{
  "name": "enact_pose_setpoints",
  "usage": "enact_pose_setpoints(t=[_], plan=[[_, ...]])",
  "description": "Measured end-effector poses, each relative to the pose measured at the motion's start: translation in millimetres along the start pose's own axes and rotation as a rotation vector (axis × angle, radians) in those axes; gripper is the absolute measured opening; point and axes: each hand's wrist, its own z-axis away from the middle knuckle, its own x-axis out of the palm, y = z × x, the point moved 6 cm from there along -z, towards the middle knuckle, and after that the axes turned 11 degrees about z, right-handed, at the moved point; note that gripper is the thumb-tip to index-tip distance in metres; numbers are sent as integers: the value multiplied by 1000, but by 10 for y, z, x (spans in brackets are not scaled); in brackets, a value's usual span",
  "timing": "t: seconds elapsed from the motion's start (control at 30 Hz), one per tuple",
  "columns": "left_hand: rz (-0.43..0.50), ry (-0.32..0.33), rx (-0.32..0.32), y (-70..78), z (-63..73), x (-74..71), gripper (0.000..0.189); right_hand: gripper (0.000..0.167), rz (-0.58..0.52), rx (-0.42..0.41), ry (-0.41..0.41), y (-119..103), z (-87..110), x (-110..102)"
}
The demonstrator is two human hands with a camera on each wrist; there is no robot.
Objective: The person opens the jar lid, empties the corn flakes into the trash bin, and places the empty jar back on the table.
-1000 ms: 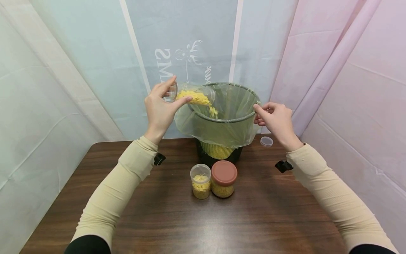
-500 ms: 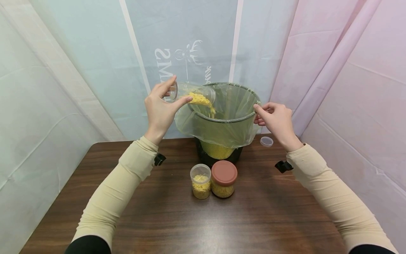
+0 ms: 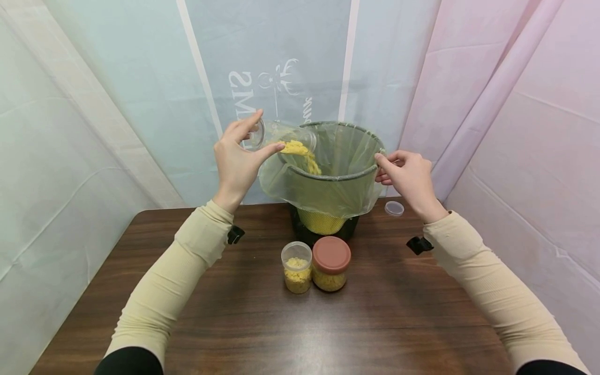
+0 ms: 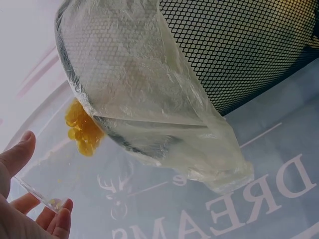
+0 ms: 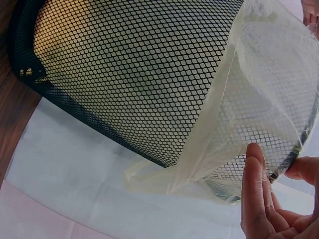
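My left hand [image 3: 234, 161] grips a clear jar [image 3: 287, 133] around its base end, tilted on its side with the mouth over the wastebasket. Yellow flakes [image 3: 295, 147] gather near that mouth and fall inside; the left wrist view shows a clump of them [image 4: 82, 128] at the rim. A thin translucent liner bag [image 3: 328, 197] is folded over the rim of the dark mesh wastebasket [image 5: 144, 64]. On the basket's right, my right hand [image 3: 409, 176] pinches the rim through the liner, thumb on one side and fingers [image 5: 254, 194] on the other.
In front of the basket stand an uncovered clear jar [image 3: 297, 271] of yellow flakes and, beside it, a jar with a reddish-brown lid [image 3: 331, 255]. A clear round lid [image 3: 394, 208] lies at the right on the brown table [image 3: 225, 317]. Fabric walls surround the back and sides.
Flakes have slid toward the jar's mouth and dropped into the basket, leaving fewer inside the jar. Its base end is now see-through. Both hands have hardly shifted.
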Motion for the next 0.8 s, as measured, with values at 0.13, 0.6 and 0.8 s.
enact_pose_setpoints(t=[0.13,0.6,0.8], plan=[[1,6,0,-2,-6,2,67,54,2,-2,7,-1,-2,1],[11,-5,33,47,-7,18,65,53,-21,-8,9,-22,10,-2],[16,-10,46,64,-6,30,66,52,-30,-9,10,-37,17,-2]])
